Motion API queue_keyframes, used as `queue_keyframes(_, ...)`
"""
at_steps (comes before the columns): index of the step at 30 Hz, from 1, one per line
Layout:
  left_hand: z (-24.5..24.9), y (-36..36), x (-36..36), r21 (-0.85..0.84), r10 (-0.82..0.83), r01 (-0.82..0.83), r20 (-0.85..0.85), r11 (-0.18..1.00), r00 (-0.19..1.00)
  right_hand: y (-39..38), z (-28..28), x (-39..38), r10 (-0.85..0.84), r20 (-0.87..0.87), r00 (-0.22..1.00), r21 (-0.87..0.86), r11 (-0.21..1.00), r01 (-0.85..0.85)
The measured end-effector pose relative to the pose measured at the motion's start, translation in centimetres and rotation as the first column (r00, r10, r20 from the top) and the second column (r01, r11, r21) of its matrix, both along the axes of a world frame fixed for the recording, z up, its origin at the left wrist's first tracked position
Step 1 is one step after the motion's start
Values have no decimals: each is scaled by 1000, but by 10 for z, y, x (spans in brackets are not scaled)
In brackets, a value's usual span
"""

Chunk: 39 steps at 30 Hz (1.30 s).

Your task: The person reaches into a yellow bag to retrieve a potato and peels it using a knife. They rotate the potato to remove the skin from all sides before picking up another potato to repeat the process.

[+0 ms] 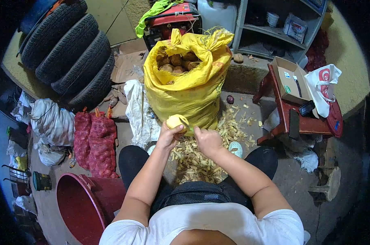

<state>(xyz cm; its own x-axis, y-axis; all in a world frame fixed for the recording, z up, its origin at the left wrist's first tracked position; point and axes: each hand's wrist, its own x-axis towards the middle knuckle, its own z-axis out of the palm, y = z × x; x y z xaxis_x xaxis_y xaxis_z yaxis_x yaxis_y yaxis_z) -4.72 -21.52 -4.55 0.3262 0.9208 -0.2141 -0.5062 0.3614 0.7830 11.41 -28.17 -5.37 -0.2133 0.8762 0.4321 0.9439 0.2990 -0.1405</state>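
Now, likely peeling: the left hand [167, 137] curls fingers round a potato [176, 121], the right hand [210, 143] grips a slim tool [190, 128]; next stroke probably needs steadiness.

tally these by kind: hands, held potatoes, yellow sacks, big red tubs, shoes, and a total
hands: 2 (left hand, right hand)
held potato: 1
yellow sack: 1
big red tub: 1
shoes: 2
total: 7

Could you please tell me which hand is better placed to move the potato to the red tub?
Probably the left hand: it holds the potato and is nearer the red tub; the right hand seems to hold a small blade.
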Motion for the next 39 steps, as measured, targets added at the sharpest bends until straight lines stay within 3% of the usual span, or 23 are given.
queue_keyframes(9, 9, -3, -1, 44, -35, 40, -108, 998, 994, 2, -6, -1, -5, 35, 999, 37, 999, 4)
queue_keyframes(11, 10, -5, 0, 61, -23, 35, -199, 997, 980, 4, -9, -1, -11, 42, 999, 20, 1000, 11)
queue_keyframes(21, 3, -1, 1, 29, -3, 9, -207, 1000, 978, 6, -17, 1, -43, 81, 996, 55, 998, 38)
queue_keyframes(28, -1, 1, 2, 33, -72, 78, -144, 996, 987, 7, -24, 3, -67, 86, 994, 52, 997, 63)
queue_keyframes(31, 11, -2, -3, 27, -85, 88, -100, 996, 991, 10, -28, 15, -129, 168, 977, -69, 987, 142)
queue_keyframes(33, 19, 2, -16, 18, -82, 83, -75, 996, 994, 19, -28, 38, -342, 142, 929, -415, 831, 370)
queue_keyframes(38, 16, 8, -24, 57, -146, 149, -45, 987, 988, 20, -14, 42, -375, -75, 924, -461, 835, 301)
queue_keyframes(39, 17, 5, -22, 11, -157, 158, -34, 987, 987, 19, -10, 41, -298, -107, 949, -457, 862, 219)
